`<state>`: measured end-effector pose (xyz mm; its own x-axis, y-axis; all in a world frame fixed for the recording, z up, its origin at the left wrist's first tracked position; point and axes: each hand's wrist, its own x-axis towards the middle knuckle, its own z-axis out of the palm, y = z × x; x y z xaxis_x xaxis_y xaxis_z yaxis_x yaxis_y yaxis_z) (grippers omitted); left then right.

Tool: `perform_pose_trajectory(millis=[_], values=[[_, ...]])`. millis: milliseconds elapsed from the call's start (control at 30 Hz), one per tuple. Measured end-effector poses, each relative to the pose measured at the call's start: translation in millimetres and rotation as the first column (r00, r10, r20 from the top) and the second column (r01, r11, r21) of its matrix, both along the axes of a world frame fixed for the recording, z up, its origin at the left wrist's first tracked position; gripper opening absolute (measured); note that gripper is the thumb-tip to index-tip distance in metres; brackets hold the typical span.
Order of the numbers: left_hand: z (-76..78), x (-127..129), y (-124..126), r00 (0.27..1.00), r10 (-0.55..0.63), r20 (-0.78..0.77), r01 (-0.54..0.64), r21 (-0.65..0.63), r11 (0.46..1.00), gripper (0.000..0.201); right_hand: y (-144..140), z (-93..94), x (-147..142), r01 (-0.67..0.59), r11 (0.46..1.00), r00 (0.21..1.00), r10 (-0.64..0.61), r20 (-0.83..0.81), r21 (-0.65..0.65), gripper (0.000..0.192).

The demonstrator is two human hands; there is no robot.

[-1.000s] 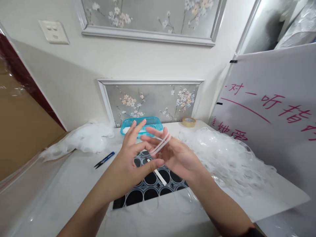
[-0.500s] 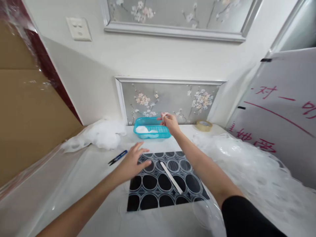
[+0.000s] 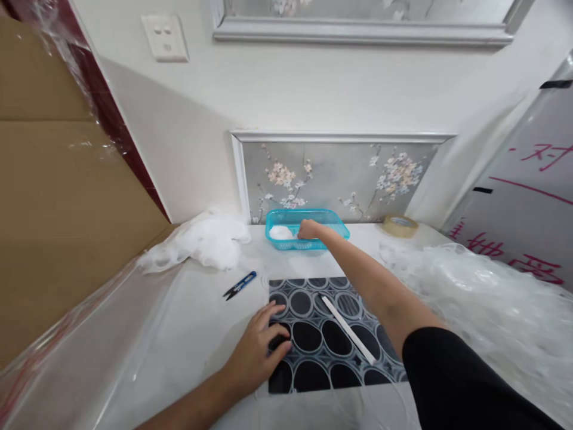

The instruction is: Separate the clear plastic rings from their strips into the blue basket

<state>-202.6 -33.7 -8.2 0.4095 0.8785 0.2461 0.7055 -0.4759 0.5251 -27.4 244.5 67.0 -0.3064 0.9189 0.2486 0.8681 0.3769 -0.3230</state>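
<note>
Right hand (image 3: 308,229) reaches into turquoise basket (image 3: 333,222), fingers curled, possibly pinching something white; can't tell.
Left hand (image 3: 258,352) lies spread on circle-patterned mat (image 3: 313,340) w/ white strip (image 3: 348,329).

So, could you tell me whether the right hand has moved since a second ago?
Yes. The right hand has gone forward from above the patterned mat into the blue basket by the wall.

Right arm outstretched, left hand (image 3: 259,352) flat

White wall (image 3: 313,89), wall switch (image 3: 165,37), floral framed panel (image 3: 340,176), white table (image 3: 192,322), cardboard (image 3: 58,209)
</note>
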Motion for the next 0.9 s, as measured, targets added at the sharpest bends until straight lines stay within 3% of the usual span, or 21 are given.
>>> perform_pose_trajectory(millis=[167, 267, 400, 433, 567, 700, 767, 833, 900], values=[[1.0, -2.1, -0.6, 1.0, 0.016, 0.011, -0.016, 0.011, 1.0, 0.01, -32.5, 17.7, 17.1, 0.002, 0.999, 0.995, 0.003, 0.104, -0.048, 0.028], [3.6, -1.4, 0.0, 1.0, 0.015, 0.027, -0.016, 0.042, 0.999, 0.009, -89.8, 13.9, 43.4, 0.0, 0.999, 0.992, 0.005, 0.128, -0.041, 0.034], [4.8, 5.6, -0.2, 0.998, -0.049, 0.046, 0.045, 0.081, 0.996, 0.011, -185.0, -15.3, 81.9, 0.008, 0.954, 0.906, 0.12, 0.406, -0.301, 0.04], [4.9, 8.4, -1.0, 0.997, -0.07, 0.032, 0.067, 0.077, 0.995, 0.012, -203.6, -23.7, 89.5, 0.011, 0.946, 0.904, 0.129, 0.407, -0.324, 0.038], [6.1, 19.8, -8.3, 0.99, -0.119, -0.081, 0.121, 0.028, 0.992, 0.018, -243.2, -47.5, 111.2, -0.107, 0.888, 0.986, 0.154, 0.07, -0.448, 0.027], [14.3, 24.0, -18.6, 0.973, -0.138, -0.184, 0.128, -0.067, 0.99, 0.023, -257.9, -44.4, 137.2, -0.245, 0.802, 0.955, 0.103, -0.278, -0.545, 0.034], [23.1, 23.1, -22.2, 0.967, -0.132, -0.216, 0.101, -0.151, 0.983, 0.025, -270.7, -36.6, 156.4, -0.22, 0.817, 0.95, 0.054, -0.309, -0.533, 0.037], [34.3, 21.6, -24.5, 0.963, -0.117, -0.241, 0.056, -0.245, 0.968, 0.028, -289.4, -29.2, 176.5, -0.154, 0.838, 0.974, 0.039, -0.223, -0.524, 0.037], [45.7, 20.1, -26.6, 0.961, -0.133, -0.242, 0.038, -0.362, 0.931, 0.03, -311.5, -24.6, 193.2, -0.12, 0.824, 0.991, 0.07, -0.112, -0.553, 0.036]])
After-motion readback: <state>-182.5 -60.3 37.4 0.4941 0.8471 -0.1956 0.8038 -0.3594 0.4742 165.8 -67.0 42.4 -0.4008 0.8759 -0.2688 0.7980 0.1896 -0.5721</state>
